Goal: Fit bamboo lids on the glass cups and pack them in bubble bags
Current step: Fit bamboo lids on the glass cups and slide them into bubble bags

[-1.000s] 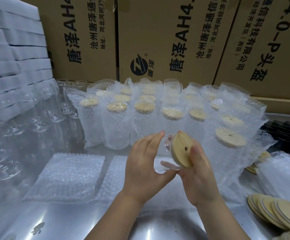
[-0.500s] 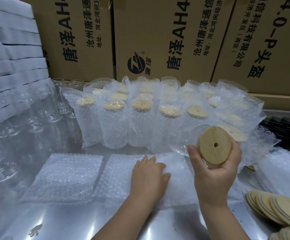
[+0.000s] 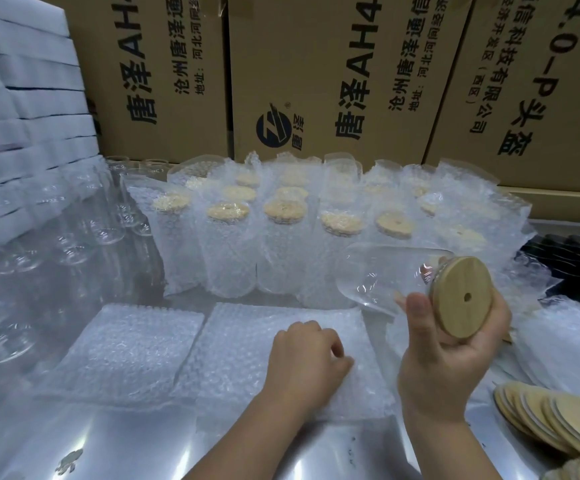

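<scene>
My right hand (image 3: 437, 362) grips a clear glass cup (image 3: 382, 275) at its lidded end and holds it on its side above the table. A round bamboo lid (image 3: 461, 296) with a small centre hole sits on the cup and faces me. My left hand (image 3: 307, 362) rests on a stack of flat bubble bags (image 3: 247, 341), with its fingers curled and pinching the top bag. A second stack of bubble bags (image 3: 132, 344) lies to the left.
Several packed cups in bubble bags (image 3: 281, 230) stand in rows behind. Bare glass cups (image 3: 39, 258) crowd the left side. Loose bamboo lids (image 3: 558, 424) lie fanned at the lower right. Cardboard boxes (image 3: 333, 74) wall the back, with white foam sheets (image 3: 18, 98) stacked at left.
My left hand left the cup, dropped onto the bubble bags and curled its fingers there. My right hand carried the lidded cup to the right and turned it.
</scene>
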